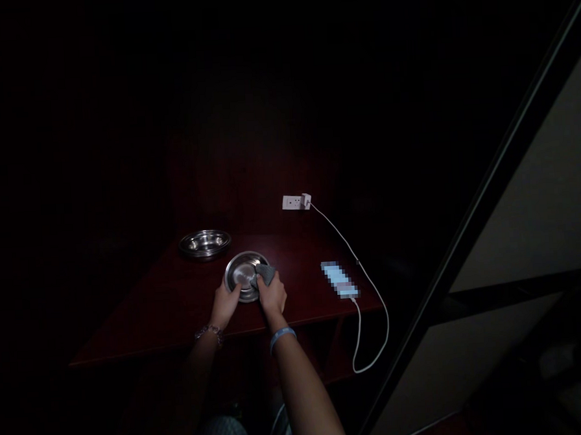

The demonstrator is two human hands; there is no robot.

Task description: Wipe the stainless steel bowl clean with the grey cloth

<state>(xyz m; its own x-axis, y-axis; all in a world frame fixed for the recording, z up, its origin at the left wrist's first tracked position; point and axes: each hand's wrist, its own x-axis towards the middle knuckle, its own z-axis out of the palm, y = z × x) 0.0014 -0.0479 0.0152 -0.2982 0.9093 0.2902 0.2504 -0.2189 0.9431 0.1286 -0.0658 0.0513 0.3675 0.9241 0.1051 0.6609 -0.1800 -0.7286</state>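
A round steel dish (245, 276) is tilted toward me above the dark red table. My left hand (225, 305) grips its left rim, the thumb over the edge. In my right hand (274, 293) is a grey cloth (265, 273), pressed against the dish's inner right side. The right fingers are partly hidden behind the dish and cloth. Further back on the left lie other shiny steel dishes (205, 242), seemingly stacked; how many I cannot tell.
The dark red table (144, 316) ends at a front edge before my knees. A lit phone (340, 280) lies on the right, its white cable (385, 303) looping past the edge up to a charger (306, 199) in a wall socket (291, 202). A framed panel (528, 198) slants at right.
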